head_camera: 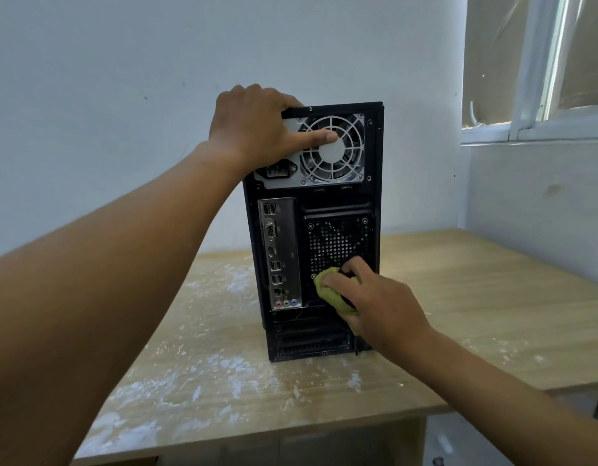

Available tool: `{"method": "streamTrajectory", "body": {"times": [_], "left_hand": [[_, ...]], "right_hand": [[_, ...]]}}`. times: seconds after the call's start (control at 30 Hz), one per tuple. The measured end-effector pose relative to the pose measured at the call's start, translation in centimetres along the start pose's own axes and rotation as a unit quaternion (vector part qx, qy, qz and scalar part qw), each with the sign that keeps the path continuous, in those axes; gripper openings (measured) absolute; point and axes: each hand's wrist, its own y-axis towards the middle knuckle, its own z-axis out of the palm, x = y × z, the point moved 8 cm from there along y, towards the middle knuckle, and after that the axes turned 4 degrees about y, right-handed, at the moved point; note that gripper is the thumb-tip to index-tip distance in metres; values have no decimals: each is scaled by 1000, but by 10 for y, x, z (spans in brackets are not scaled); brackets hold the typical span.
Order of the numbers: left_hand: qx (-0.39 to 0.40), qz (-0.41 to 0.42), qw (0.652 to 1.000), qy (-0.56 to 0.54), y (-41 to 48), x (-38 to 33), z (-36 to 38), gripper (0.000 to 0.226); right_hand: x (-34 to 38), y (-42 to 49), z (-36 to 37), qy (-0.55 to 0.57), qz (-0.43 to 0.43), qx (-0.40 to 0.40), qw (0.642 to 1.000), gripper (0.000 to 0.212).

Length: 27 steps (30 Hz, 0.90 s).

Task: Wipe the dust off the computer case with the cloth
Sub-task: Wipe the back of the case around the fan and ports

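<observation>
Two grips: left hand (253,129) on computer case (338,196), right hand (381,307) around cloth (327,290) (markings (291,254) illegible).

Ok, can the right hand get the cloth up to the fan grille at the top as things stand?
Probably only partly. Nothing stands between the right hand, its cloth and the fan grille, but the left hand grips the case at the top, thumb across the grille.
</observation>
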Motion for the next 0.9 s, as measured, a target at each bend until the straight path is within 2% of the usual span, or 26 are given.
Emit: {"method": "streamTrajectory", "body": {"times": [0.13,0.3,0.4,0.7,0.8,0.9], "left_hand": [[4,-1,1000,2,-1,0,-1,97],[6,-1,1000,4,-1,-1,-2,99],[2,2,1000,5,-1,-1,-1,97],[-2,1,1000,7,-2,-1,-2,99],[2,-1,1000,1,-2,-1,-3,98],[4,-1,1000,-1,-2,-1,-2,95]], "right_hand": [[2,-5,5,-14,-21,10,1000,40],[-4,-3,-2,2,-7,-20,1000,46],[-7,2,-6,24,7,-24,999,42],[-20,68,-68,73,90,-130,985,29],[-22,74,-63,92,115,-119,982,30],[-13,63,-53,85,88,-114,986,31]]}}
